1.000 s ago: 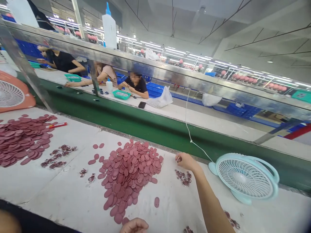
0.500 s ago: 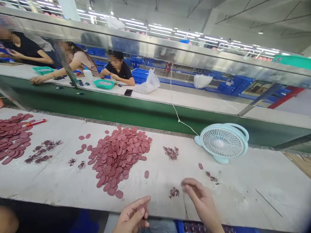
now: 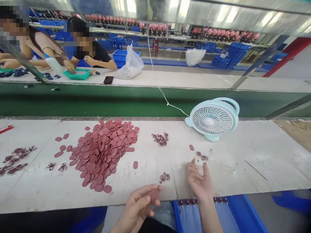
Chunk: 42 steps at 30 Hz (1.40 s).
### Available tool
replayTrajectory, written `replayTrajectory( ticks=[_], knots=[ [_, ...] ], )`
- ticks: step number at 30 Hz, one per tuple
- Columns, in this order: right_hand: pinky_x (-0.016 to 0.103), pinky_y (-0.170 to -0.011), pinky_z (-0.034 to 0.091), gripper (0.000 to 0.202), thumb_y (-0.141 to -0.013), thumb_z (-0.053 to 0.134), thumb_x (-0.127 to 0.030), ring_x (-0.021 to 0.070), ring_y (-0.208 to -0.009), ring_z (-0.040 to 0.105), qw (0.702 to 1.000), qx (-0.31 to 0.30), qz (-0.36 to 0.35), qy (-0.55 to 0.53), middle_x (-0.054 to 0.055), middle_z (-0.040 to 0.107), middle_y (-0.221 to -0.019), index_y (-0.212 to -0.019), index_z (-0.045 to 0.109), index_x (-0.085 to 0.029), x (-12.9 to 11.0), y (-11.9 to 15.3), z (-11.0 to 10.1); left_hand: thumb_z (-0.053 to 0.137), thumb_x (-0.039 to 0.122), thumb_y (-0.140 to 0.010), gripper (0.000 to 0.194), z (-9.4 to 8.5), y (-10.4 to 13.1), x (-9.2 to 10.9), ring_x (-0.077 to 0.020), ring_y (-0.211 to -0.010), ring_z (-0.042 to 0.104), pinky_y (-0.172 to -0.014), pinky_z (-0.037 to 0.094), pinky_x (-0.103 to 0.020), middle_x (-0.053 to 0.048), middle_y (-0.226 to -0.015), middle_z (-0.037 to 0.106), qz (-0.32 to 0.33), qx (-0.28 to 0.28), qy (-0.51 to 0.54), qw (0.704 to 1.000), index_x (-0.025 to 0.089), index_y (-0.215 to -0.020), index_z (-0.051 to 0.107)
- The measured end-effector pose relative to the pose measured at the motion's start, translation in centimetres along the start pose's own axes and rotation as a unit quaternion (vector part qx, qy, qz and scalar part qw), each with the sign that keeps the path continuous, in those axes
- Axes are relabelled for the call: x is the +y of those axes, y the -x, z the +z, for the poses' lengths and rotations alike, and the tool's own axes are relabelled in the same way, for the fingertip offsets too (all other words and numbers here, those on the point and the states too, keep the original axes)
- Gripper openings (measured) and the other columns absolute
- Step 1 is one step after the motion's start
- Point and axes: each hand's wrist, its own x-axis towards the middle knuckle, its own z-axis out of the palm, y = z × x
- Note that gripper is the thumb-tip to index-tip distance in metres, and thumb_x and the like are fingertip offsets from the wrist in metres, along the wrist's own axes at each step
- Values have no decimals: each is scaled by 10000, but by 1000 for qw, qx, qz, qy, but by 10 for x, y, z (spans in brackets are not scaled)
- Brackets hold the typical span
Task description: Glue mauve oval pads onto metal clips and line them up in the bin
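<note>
One blue bin point(image 3: 243, 213), dark-red pieces point(image 3: 190, 202) inside | left hand point(image 3: 138, 205) pinching oval point(image 3: 154, 194) | right hand point(image 3: 200, 181) half-open, empty

A pile of discs point(image 3: 104, 152) sits on a workbench point(image 3: 150, 161), clusters of small parts point(image 3: 161, 139) to either side, a fan point(image 3: 211, 119) farther right. Behind (beyond a low partition point(image 3: 121, 106)), a tray point(image 3: 77, 75), phone point(image 3: 108, 80) and bag point(image 3: 131, 64) line another bench point(image 3: 194, 79), left to right.
</note>
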Motion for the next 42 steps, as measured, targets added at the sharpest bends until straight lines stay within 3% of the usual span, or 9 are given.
replayTrajectory(
  ticks=[3, 6, 10, 15, 19, 22, 26, 31, 42],
  knots=[
    [91, -397, 445, 285, -969, 647, -359, 48, -489, 506, 997, 34, -3, 75, -64, 500, -710, -1188, 554, -203, 17, 8, 2, 788, 297, -824, 371, -4, -2, 8, -194, -897, 727, -538, 501, -155, -194, -1326, 684, -1, -26, 0, 1000, 169, -1171, 765],
    [115, -335, 386, 341, -936, 654, -471, 42, -401, 438, 960, 84, -27, 266, -69, 520, -652, -1159, 590, -221, 46, 24, 1, 765, 289, -851, 348, -9, -7, 11, -186, -893, 745, -532, 491, -136, -195, -1298, 704, -4, -40, 9, 999, 164, -1176, 764],
    [197, -322, 387, 466, -870, 674, -605, 105, -383, 491, 874, 83, -67, 474, -46, 578, -612, -1158, 593, -247, 92, 42, 1, 775, 273, -848, 329, -14, -12, 10, -175, -866, 756, -586, 526, -150, -173, -1201, 759, -2, -49, 32, 998, 169, -1160, 770],
    [306, -493, 534, 296, -930, 662, -453, 174, -524, 634, 734, 0, -253, 630, -29, 662, -681, -1158, 574, -285, 140, 48, 13, 785, 307, -849, 318, -15, -11, 8, -215, -926, 768, -668, 560, -192, -153, -1116, 794, -11, -51, 51, 997, 182, -1142, 779],
    [307, -495, 548, 282, -939, 660, -340, 178, -542, 668, 644, -60, -345, 680, 2, 709, -773, -1196, 593, -246, 152, 42, 13, 777, 298, -862, 308, -17, -10, 12, -178, -908, 761, -764, 557, -203, -128, -1096, 804, -5, -51, 56, 997, 193, -1152, 778],
    [295, -506, 556, 285, -933, 679, -327, 178, -575, 686, 602, -57, -349, 716, 26, 722, -829, -1189, 605, -226, 151, 40, 10, 770, 299, -869, 298, -20, -11, 15, -179, -916, 761, -763, 553, -204, -113, -1056, 814, -3, -53, 52, 997, 200, -1150, 780],
    [282, -501, 566, 300, -934, 684, -368, 176, -586, 686, 571, -53, -338, 746, 36, 725, -843, -1188, 601, -234, 150, 42, 10, 777, 302, -861, 300, -23, -12, 16, -180, -889, 766, -752, 557, -217, -117, -1078, 811, -3, -49, 49, 998, 197, -1143, 782],
    [300, -540, 604, 294, -930, 682, -367, 181, -618, 707, 590, -27, -312, 744, 24, 714, -871, -1183, 592, -245, 150, 45, 9, 785, 304, -853, 306, -24, -12, 14, -190, -897, 761, -761, 562, -239, -108, -1058, 814, 4, -53, 46, 998, 198, -1141, 783],
    [303, -490, 567, 297, -917, 683, -325, 197, -622, 666, 569, -56, -344, 745, 49, 696, -832, -1186, 623, -216, 144, 45, 7, 803, 325, -834, 331, -23, -14, 14, -194, -876, 766, -763, 562, -250, -124, -1093, 807, -12, -46, 42, 998, 188, -1135, 784]
  ],
)
